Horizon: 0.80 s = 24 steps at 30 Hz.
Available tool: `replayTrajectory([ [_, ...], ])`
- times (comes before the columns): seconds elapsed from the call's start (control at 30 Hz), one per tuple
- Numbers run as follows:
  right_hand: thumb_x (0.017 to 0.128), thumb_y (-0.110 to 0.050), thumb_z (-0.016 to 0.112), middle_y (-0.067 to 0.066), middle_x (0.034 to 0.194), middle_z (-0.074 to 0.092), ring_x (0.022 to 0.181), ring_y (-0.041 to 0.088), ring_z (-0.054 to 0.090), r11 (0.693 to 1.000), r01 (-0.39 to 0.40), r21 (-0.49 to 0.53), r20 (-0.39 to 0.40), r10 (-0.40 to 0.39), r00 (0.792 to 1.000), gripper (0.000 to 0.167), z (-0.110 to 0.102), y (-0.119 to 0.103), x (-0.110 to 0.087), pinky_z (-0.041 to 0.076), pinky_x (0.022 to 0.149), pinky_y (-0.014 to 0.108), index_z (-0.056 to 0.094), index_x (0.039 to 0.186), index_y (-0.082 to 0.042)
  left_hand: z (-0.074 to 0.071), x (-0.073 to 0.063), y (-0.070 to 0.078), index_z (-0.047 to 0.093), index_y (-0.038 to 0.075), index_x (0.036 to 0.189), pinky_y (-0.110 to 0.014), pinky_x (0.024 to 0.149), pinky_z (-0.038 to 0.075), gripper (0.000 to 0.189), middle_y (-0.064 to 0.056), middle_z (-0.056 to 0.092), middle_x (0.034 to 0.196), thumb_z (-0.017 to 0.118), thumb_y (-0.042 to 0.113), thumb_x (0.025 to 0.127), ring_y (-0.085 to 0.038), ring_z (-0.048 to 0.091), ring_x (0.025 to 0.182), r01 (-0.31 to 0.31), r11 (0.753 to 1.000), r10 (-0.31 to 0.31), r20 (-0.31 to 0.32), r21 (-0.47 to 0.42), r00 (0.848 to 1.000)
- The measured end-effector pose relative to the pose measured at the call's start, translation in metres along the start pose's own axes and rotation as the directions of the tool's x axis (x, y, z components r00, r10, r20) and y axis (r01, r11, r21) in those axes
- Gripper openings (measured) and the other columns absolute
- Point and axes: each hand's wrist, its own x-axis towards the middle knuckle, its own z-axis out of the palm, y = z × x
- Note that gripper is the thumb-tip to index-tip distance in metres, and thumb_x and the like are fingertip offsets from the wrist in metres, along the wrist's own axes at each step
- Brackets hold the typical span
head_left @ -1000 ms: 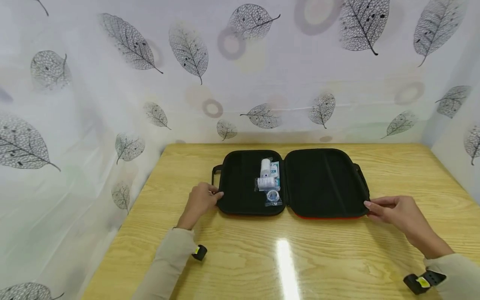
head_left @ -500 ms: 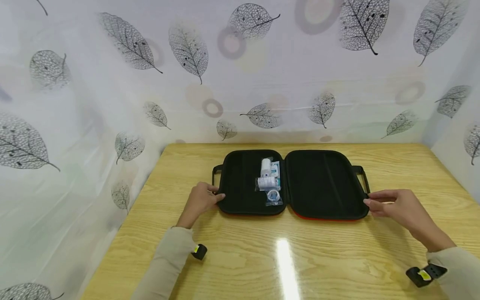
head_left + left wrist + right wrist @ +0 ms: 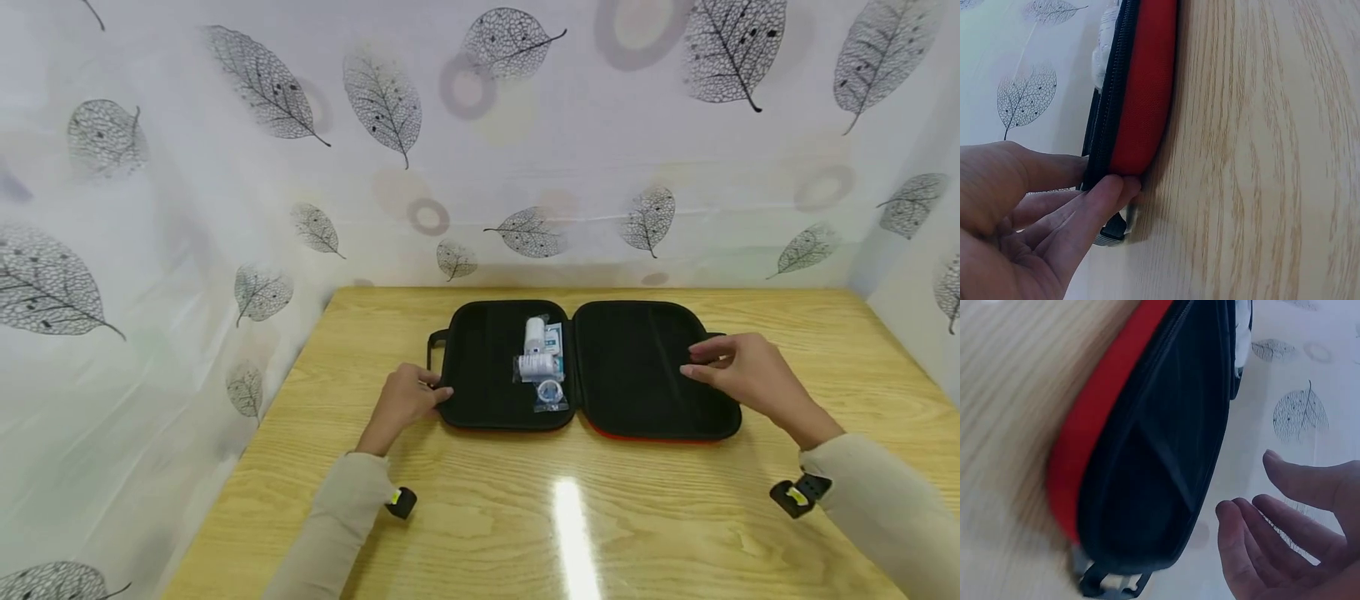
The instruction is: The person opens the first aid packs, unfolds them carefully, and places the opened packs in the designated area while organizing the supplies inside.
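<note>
A zip case, red outside and black inside, lies spread wide on the table, with its left half (image 3: 480,358) and right half (image 3: 622,367) side by side. My left hand (image 3: 401,404) pinches the rim at the left half's near outer corner; in the left wrist view the thumb is on the black zip edge and the fingers are against the red side (image 3: 1147,94). My right hand (image 3: 753,375) hovers over the outer part of the right half, fingers loosely bent and holding nothing. In the left half lie plastic-wrapped white rolls (image 3: 536,365), a white-and-teal packet (image 3: 553,340) and a bagged white ring (image 3: 550,392).
A carry handle (image 3: 435,342) sticks out from the left half, and a second handle (image 3: 1113,584) from the right half. The wood-grain table (image 3: 480,517) extends in front of the case. A leaf-patterned curtain (image 3: 480,167) hangs behind and at the sides.
My right hand has let go of the right half's outer edge and moved up and left over it. The right half has settled slightly lower. My left hand stays at its corner.
</note>
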Motion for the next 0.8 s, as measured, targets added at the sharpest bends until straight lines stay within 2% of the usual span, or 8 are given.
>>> replayTrajectory([
  [0.13,0.094,-0.029,0.075,0.027,0.117,0.069,0.094,0.037,0.07,0.999,0.035,0.006,0.012,-0.035,0.999,0.049,0.01,-0.015,0.017,0.058,0.077,0.051,0.067,0.125,0.008,0.0,0.0,0.0,0.07,-0.004,0.124,-0.043,0.083,0.059,0.039,-0.022,0.071,0.118,0.076,0.02,0.093,-0.018,0.073,0.063,0.002,1.0,-0.002,0.007,-0.004,1.0],
  [0.27,0.092,-0.026,0.077,0.026,0.116,0.069,0.09,0.032,0.071,0.997,0.073,0.015,0.017,-0.073,0.997,0.046,0.021,-0.029,0.033,0.059,0.073,0.047,0.068,0.124,0.006,0.0,0.0,0.001,0.07,-0.004,0.124,-0.044,0.085,0.059,0.04,-0.022,0.07,0.119,0.076,0.02,0.093,-0.018,0.073,0.063,0.011,1.0,-0.011,0.006,-0.003,1.0],
  [0.43,0.089,-0.02,0.08,0.018,0.102,0.073,0.079,0.023,0.067,0.991,0.131,-0.009,0.018,-0.131,0.991,0.041,0.039,-0.045,0.05,0.055,0.064,0.038,0.071,0.121,0.004,0.0,-0.001,0.003,0.071,-0.003,0.122,-0.043,0.084,0.059,0.039,-0.022,0.07,0.118,0.077,0.02,0.092,-0.018,0.073,0.062,0.009,1.0,-0.009,-0.001,-0.009,1.0],
  [0.57,0.088,-0.018,0.081,0.01,0.091,0.071,0.069,0.018,0.059,0.984,0.178,-0.013,0.046,-0.177,0.983,0.041,0.056,-0.057,0.062,0.048,0.06,0.034,0.071,0.121,0.004,-0.001,-0.001,0.004,0.072,-0.003,0.121,-0.042,0.083,0.059,0.038,-0.022,0.072,0.113,0.078,0.02,0.091,-0.019,0.073,0.061,0.01,1.0,-0.01,-0.008,-0.009,1.0],
  [0.7,0.087,-0.017,0.081,0.012,0.092,0.071,0.059,0.015,0.053,0.974,0.227,0.007,0.073,-0.227,0.971,0.041,0.073,-0.069,0.07,0.045,0.056,0.033,0.071,0.121,0.005,0.0,-0.001,0.003,0.072,-0.003,0.121,-0.041,0.081,0.06,0.038,-0.02,0.074,0.108,0.077,0.021,0.092,-0.018,0.072,0.06,0.016,1.0,-0.016,-0.01,0.005,1.0],
  [0.77,0.087,-0.017,0.082,0.016,0.097,0.071,0.056,0.016,0.052,0.97,0.244,0.012,0.082,-0.244,0.966,0.042,0.081,-0.075,0.072,0.044,0.055,0.033,0.07,0.121,0.005,0.001,-0.001,0.003,0.072,-0.003,0.121,-0.04,0.079,0.06,0.038,-0.019,0.074,0.107,0.077,0.02,0.092,-0.018,0.072,0.06,0.02,1.0,-0.02,-0.009,0.005,1.0],
  [0.8,0.087,-0.017,0.082,0.018,0.103,0.071,0.06,0.018,0.055,0.967,0.253,0.006,0.083,-0.253,0.964,0.042,0.084,-0.078,0.074,0.047,0.058,0.035,0.071,0.12,0.005,0.001,0.0,0.003,0.072,-0.002,0.122,-0.04,0.079,0.06,0.038,-0.019,0.074,0.107,0.077,0.02,0.092,-0.018,0.072,0.06,0.022,1.0,-0.022,-0.009,0.003,1.0],
])
